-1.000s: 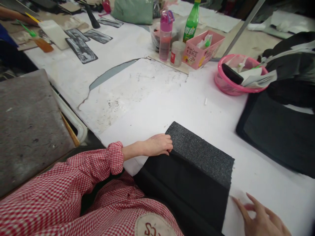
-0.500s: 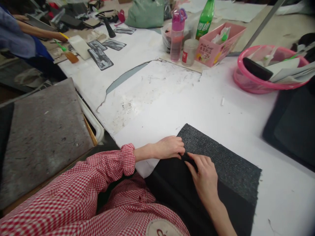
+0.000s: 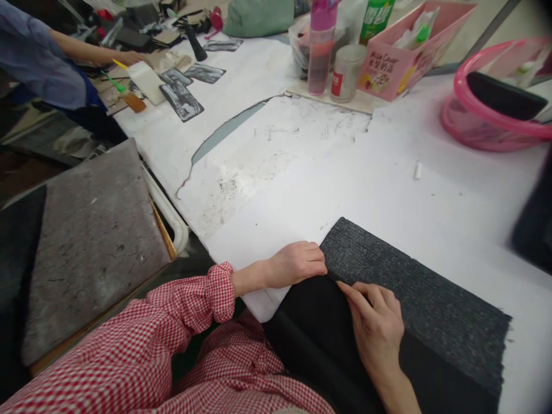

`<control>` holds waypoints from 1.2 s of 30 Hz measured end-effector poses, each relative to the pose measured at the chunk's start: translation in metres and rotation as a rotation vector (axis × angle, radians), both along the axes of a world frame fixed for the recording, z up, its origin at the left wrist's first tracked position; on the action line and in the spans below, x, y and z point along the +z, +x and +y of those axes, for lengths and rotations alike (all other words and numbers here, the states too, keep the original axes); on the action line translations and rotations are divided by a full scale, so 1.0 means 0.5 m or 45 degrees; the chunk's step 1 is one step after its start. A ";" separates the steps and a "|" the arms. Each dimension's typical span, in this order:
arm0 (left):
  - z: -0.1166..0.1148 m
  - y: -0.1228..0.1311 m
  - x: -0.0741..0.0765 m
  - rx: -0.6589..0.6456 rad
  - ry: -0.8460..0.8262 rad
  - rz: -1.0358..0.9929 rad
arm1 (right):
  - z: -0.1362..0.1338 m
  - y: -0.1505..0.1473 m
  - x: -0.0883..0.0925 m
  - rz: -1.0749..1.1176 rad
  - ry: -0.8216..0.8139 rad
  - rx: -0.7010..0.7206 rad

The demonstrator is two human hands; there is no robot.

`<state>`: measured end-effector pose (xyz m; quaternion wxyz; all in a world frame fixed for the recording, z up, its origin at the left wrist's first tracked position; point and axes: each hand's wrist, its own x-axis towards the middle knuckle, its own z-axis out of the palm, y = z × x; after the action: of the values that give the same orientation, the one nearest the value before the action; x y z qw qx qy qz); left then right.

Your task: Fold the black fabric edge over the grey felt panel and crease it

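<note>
Black fabric [image 3: 431,313] beneath right-hand fingers [image 3: 351,290]

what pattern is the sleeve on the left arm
Red and white gingham check; the sleeve shows best in the head view.

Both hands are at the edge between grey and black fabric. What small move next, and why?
Probably slide the right hand rightward along the edge where grey fabric meets black fabric: the left hand sits at the corner, and the rest lies untouched.
</note>
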<state>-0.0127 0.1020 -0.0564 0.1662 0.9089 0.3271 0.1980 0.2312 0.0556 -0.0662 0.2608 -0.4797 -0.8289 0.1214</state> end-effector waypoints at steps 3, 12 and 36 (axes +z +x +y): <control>-0.008 -0.005 -0.008 -0.024 0.078 -0.016 | -0.002 0.000 0.000 -0.027 -0.032 0.020; -0.018 -0.014 -0.017 -0.032 0.228 -0.027 | 0.000 -0.002 -0.002 -0.050 -0.044 0.057; -0.022 -0.014 -0.022 -0.006 0.227 0.027 | -0.001 -0.005 -0.004 -0.117 -0.016 0.052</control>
<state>-0.0195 0.0911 -0.0675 0.0817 0.9229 0.3080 0.2162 0.2288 0.0550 -0.0680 0.2169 -0.4693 -0.8489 0.1100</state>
